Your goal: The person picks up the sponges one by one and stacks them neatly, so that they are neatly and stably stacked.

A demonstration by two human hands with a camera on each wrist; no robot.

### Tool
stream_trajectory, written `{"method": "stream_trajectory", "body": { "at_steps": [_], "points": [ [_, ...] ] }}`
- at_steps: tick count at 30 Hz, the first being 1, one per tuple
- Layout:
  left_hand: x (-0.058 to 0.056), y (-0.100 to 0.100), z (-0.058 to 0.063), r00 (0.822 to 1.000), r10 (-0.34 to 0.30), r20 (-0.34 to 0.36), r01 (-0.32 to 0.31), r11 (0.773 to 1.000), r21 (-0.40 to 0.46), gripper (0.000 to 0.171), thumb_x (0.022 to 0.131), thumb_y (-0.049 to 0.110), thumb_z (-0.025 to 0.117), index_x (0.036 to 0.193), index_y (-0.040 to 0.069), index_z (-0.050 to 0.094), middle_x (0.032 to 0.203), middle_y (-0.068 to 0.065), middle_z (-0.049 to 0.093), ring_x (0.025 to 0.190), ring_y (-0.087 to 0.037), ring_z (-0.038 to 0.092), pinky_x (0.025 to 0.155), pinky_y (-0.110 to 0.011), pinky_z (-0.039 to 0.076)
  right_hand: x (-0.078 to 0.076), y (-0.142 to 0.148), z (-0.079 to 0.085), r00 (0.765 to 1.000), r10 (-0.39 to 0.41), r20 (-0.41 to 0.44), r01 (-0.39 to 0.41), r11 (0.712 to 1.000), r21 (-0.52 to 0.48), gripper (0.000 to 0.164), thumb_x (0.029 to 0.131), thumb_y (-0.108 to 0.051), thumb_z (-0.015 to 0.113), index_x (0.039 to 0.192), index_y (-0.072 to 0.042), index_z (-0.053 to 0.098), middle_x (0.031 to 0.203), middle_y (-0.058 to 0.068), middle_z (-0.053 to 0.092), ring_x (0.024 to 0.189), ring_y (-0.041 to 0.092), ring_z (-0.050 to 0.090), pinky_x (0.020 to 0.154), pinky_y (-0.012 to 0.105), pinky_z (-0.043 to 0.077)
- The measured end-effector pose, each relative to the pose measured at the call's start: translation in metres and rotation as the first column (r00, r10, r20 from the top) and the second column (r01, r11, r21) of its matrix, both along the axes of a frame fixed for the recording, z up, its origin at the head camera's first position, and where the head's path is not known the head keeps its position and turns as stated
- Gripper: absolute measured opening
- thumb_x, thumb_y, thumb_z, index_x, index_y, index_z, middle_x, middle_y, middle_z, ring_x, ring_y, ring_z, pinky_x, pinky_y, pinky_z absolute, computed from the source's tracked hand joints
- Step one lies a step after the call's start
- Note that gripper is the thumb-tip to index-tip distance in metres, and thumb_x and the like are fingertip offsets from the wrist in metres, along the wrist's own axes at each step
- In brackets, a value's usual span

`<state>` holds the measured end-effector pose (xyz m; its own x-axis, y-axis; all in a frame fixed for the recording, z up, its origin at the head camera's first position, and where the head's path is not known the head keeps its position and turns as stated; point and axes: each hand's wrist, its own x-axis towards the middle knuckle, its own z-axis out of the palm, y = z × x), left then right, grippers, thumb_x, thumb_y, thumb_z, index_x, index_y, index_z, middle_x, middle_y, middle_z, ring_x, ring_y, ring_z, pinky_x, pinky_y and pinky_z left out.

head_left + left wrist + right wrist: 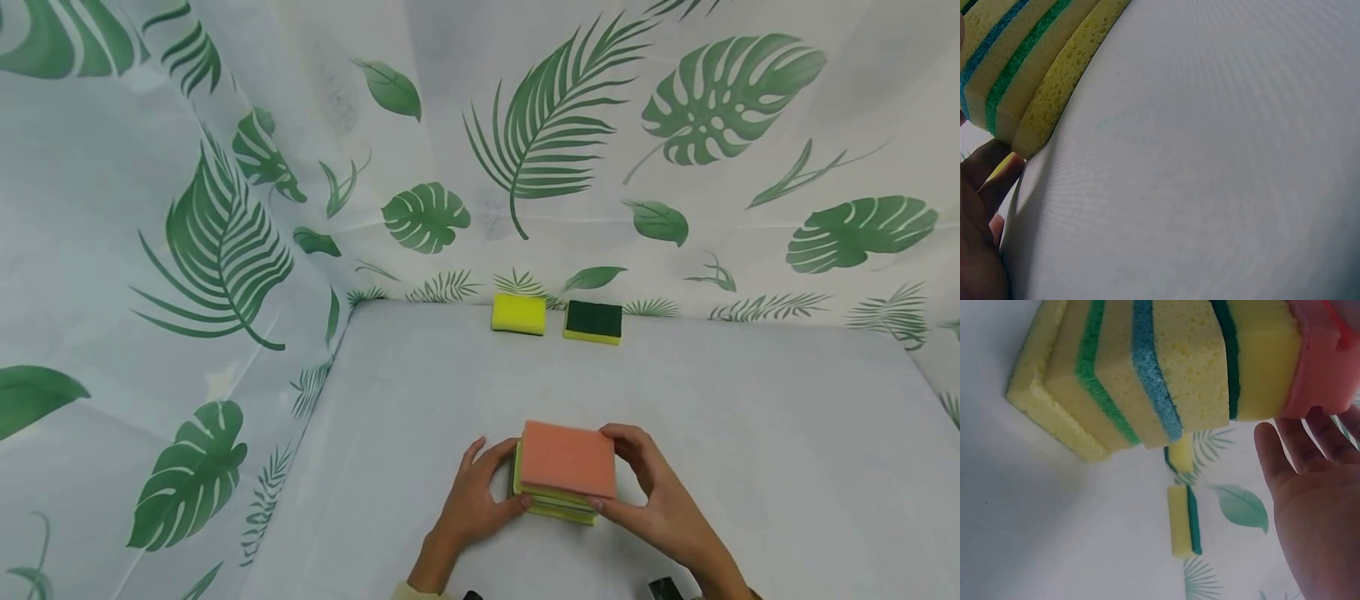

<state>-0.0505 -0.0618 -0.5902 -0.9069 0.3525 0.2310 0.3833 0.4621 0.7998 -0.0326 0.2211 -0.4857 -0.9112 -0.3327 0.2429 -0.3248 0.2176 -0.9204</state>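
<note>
A stack of sponges (564, 507) stands on the white surface near me, topped by a salmon-pink sponge (567, 458). Around the stack's left side my left hand (474, 502) curls, thumb at the front corner and fingers behind. My right hand (666, 504) holds the pink sponge between thumb at its front corner and fingers at its back corner. The right wrist view shows the layers below the pink: yellow, dark green, blue and a green scrub layer (1088, 362), with a yellow sponge (1029, 387) lowest. In the left wrist view, fingertips (1007, 178) meet the lowest sponges.
Two more sponges lie at the back edge: a yellow one (519, 314) and, right of it, one with its dark green side up (593, 322). White leaf-printed sheeting (570, 250) rises behind and at left. A small black object (664, 588) shows beside my right forearm.
</note>
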Motion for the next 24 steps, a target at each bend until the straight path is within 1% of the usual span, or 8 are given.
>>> {"method": "stream_trajectory", "body": {
  "at_steps": [5, 10, 12, 14, 16, 18, 21, 24],
  "points": [
    [0.001, 0.0, 0.0, 1.0, 0.001, 0.012, -0.001, 1.0, 0.0, 0.085, 0.096, 0.076, 0.059, 0.158, 0.017, 0.052, 0.154, 0.004, 0.059, 0.146, -0.019, 0.05, 0.131, -0.052, 0.019, 0.0, -0.001, -0.001, 0.999, -0.017, 0.03, 0.016, 0.999, 0.035, 0.089, 0.088, -0.003, 0.089, 0.16, -0.021, 0.04, 0.155, 0.009, 0.05, 0.14, 0.009, 0.049, 0.114, 0.014, 0.039],
    [0.001, 0.0, -0.002, 1.0, -0.004, 0.019, 0.004, 1.0, 0.011, 0.085, 0.096, 0.076, 0.059, 0.158, 0.02, 0.052, 0.155, 0.006, 0.058, 0.146, -0.018, 0.049, 0.131, -0.05, 0.017, -0.002, 0.001, -0.002, 1.0, -0.001, 0.008, 0.0, 1.0, 0.024, 0.094, 0.089, 0.0, 0.086, 0.166, -0.018, 0.035, 0.16, 0.006, 0.047, 0.143, 0.012, 0.047, 0.117, 0.014, 0.036],
    [0.001, 0.0, -0.002, 1.0, -0.005, 0.015, 0.005, 1.0, 0.012, 0.085, 0.096, 0.077, 0.059, 0.158, 0.02, 0.052, 0.154, 0.006, 0.059, 0.146, -0.018, 0.05, 0.131, -0.05, 0.017, -0.005, 0.002, -0.001, 1.0, 0.016, -0.024, -0.015, 1.0, 0.008, 0.089, 0.093, -0.001, 0.08, 0.167, -0.016, 0.033, 0.163, 0.008, 0.045, 0.145, 0.014, 0.046, 0.118, 0.015, 0.035],
    [0.0, 0.0, -0.002, 1.0, -0.008, 0.017, 0.007, 1.0, 0.013, 0.084, 0.096, 0.077, 0.059, 0.159, 0.021, 0.051, 0.155, 0.007, 0.058, 0.146, -0.016, 0.05, 0.132, -0.049, 0.015, -0.008, 0.001, 0.0, 0.998, 0.025, -0.062, -0.025, 1.0, -0.005, 0.077, 0.102, -0.009, 0.072, 0.168, -0.014, 0.032, 0.165, 0.009, 0.042, 0.147, 0.016, 0.044, 0.119, 0.016, 0.034],
    [0.0, 0.0, -0.002, 1.0, -0.011, 0.014, 0.011, 1.0, 0.013, 0.083, 0.096, 0.076, 0.059, 0.159, 0.021, 0.051, 0.155, 0.007, 0.058, 0.145, -0.013, 0.051, 0.132, -0.048, 0.015, -0.011, 0.001, 0.001, 0.992, 0.047, -0.115, -0.05, 0.998, -0.028, 0.065, 0.111, -0.019, 0.06, 0.168, -0.008, 0.029, 0.166, 0.013, 0.04, 0.149, 0.02, 0.043, 0.12, 0.019, 0.033],
    [0.0, 0.001, -0.001, 1.0, -0.017, 0.002, 0.017, 1.0, 0.011, 0.082, 0.097, 0.075, 0.059, 0.159, 0.021, 0.051, 0.155, 0.007, 0.058, 0.144, -0.012, 0.052, 0.132, -0.049, 0.015, -0.014, 0.001, 0.002, 0.985, 0.062, -0.16, -0.071, 0.996, -0.052, 0.059, 0.117, -0.027, 0.046, 0.167, -0.003, 0.028, 0.167, 0.016, 0.039, 0.15, 0.023, 0.042, 0.12, 0.021, 0.033],
    [-0.001, 0.0, -0.001, 1.0, -0.018, -0.016, 0.018, 1.0, 0.004, 0.081, 0.098, 0.074, 0.058, 0.158, 0.021, 0.051, 0.154, 0.007, 0.059, 0.143, -0.011, 0.053, 0.131, -0.05, 0.016, -0.017, 0.001, 0.005, 0.976, 0.077, -0.202, -0.094, 0.993, -0.076, 0.058, 0.12, -0.032, 0.032, 0.166, 0.002, 0.027, 0.167, 0.02, 0.037, 0.151, 0.026, 0.04, 0.121, 0.023, 0.032],
    [-0.001, 0.0, -0.001, 1.0, -0.016, -0.02, 0.016, 1.0, -0.001, 0.082, 0.098, 0.075, 0.058, 0.158, 0.021, 0.051, 0.154, 0.007, 0.059, 0.143, -0.011, 0.053, 0.132, -0.049, 0.016, -0.019, 0.003, 0.008, 0.977, 0.068, -0.203, -0.085, 0.994, -0.073, 0.059, 0.12, -0.034, 0.028, 0.166, 0.002, 0.027, 0.168, 0.019, 0.036, 0.151, 0.025, 0.039, 0.12, 0.022, 0.032]
  ]
}}
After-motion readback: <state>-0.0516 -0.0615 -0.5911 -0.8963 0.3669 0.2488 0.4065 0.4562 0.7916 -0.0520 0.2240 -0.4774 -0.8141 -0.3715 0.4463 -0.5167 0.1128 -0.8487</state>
